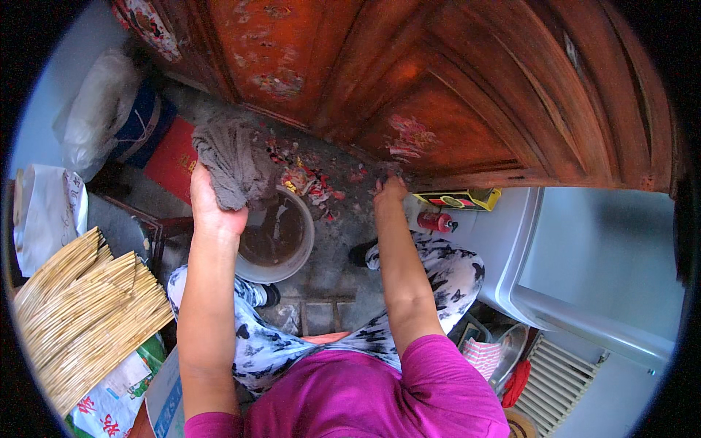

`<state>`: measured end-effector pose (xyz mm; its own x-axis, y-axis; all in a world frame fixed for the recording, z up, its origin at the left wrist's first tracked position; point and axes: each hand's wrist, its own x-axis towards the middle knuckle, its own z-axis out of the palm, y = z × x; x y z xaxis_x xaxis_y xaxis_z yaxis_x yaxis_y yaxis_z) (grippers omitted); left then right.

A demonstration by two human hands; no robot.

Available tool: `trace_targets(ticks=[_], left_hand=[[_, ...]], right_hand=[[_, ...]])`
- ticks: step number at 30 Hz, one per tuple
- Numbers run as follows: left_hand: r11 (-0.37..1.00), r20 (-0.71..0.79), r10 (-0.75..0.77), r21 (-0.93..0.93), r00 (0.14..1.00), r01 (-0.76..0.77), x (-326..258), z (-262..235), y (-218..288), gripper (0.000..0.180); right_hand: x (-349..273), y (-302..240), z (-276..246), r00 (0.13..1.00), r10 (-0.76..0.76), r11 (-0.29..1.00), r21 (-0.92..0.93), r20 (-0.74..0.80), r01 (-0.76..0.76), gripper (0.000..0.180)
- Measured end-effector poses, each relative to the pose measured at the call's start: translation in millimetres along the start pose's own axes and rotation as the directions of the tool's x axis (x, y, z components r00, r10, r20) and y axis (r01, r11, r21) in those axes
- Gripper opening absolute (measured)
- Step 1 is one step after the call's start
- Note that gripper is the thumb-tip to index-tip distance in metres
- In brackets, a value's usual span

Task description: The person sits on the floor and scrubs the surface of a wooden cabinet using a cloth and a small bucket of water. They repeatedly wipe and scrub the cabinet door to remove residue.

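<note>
Far left: one white bag with printing [47,212], hanging at the edge. Above it, one pale plastic sack [95,109] leaning on one dark blue bundle [146,120], and beside that one flat red package [174,159] with gold marks. Lower left: one fanned stack of pale straw mats [84,314]; beneath it, printed white bags with red and green patches [113,401], number hard to tell. Next, left hand [212,208] raised, fingers clenched tight around one grey wet rag [232,164], held just above one white bucket [281,237] of murky brown water on the concrete floor [328,281]. Scattered over the floor at the foot of the red-brown wooden door [438,80]: many torn scraps of red paper [310,182], too many to count. Right hand [391,191] pressed at the door's lower edge; whether closed on anything, cannot tell. Right of it: one yellow and black box [460,198], one small red can [438,221] lying on its side, one white appliance [577,270]. Lower right: one pink striped cloth [480,356].
</note>
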<state>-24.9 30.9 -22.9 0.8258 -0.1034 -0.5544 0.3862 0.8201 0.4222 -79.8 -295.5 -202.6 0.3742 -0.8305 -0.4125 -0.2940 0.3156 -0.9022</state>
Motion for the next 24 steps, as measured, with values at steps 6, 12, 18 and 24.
trace_targets(ticks=[6,12,18,24], left_hand=[[1.000,-0.033,-0.006,0.001,0.999,0.006,-7,5,-1,0.043],[1.000,-0.055,-0.023,0.010,0.998,0.023,2,7,-6,0.043],[1.000,0.036,-0.023,-0.003,0.999,0.023,1,7,-7,0.039],[1.000,0.038,-0.024,0.009,0.999,0.024,-1,4,-7,0.041]], right_hand=[[33,4,27,0.929,0.367,0.843,0.434,-0.035,-0.317,0.035],[73,46,32,0.791,0.607,0.735,0.328,0.073,-0.594,0.026],[79,54,5,0.694,0.638,0.656,0.238,0.334,-0.717,0.023],[45,-6,30,0.813,0.533,0.642,0.513,0.235,-0.569,0.016]])
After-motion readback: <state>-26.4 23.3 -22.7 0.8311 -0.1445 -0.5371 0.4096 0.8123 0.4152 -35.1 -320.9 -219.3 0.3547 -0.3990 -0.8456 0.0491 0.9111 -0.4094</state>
